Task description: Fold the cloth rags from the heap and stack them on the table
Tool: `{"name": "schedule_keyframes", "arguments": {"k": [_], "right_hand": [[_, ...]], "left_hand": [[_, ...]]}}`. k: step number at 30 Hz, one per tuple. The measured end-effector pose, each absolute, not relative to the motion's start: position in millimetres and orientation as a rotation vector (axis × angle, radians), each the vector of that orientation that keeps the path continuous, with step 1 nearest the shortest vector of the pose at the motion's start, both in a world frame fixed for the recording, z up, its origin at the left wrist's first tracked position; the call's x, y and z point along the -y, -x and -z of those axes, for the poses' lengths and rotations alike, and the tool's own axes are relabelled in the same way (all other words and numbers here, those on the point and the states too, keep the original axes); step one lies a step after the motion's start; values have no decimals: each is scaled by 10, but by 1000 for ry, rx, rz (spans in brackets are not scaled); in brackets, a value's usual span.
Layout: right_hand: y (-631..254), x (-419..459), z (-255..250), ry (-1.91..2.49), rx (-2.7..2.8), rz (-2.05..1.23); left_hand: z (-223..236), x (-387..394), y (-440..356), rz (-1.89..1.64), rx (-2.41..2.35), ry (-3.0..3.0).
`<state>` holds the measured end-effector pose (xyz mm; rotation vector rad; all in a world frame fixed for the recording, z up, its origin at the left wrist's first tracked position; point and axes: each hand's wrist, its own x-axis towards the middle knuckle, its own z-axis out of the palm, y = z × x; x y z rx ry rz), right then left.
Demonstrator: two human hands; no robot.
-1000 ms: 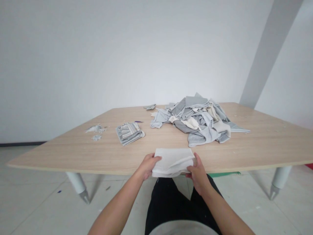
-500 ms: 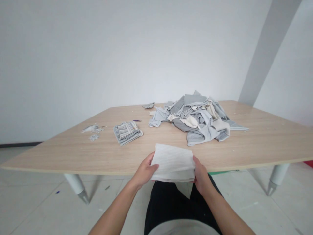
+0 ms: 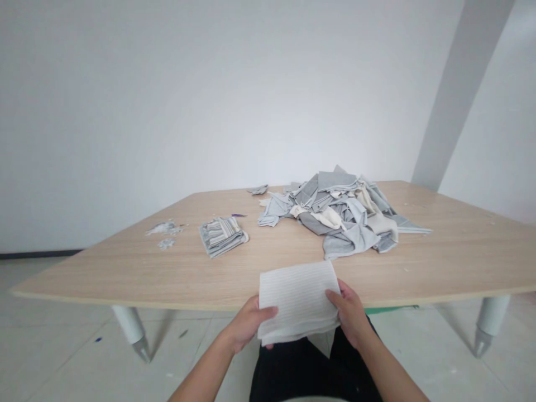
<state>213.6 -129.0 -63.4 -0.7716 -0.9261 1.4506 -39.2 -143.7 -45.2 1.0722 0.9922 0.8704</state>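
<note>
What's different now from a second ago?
The white cloth moved toward the black trousers and turned, its right end now higher in view than its left. The left hand and right hand still hold it. The big pile and folded stack stayed put.

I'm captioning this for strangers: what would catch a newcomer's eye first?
A big jumbled pile of grey and cream cloths lies right of centre on the table. Next, the left hand and right hand hold a pale ribbed cloth by its near edge. A small folded stack lies left of the pile.
</note>
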Motion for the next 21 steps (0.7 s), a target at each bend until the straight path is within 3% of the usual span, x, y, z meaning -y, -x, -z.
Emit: {"name": "schedule_keyframes", "arguments": {"k": [15, 21], "right_hand": [[-2141, 1257, 575, 690, 1048, -1628], [-2236, 1134, 645, 826, 1273, -1484]], "left_hand": [[527, 1417, 322, -1062, -919, -833], [534, 1436, 335, -1038, -872, -845]]}}
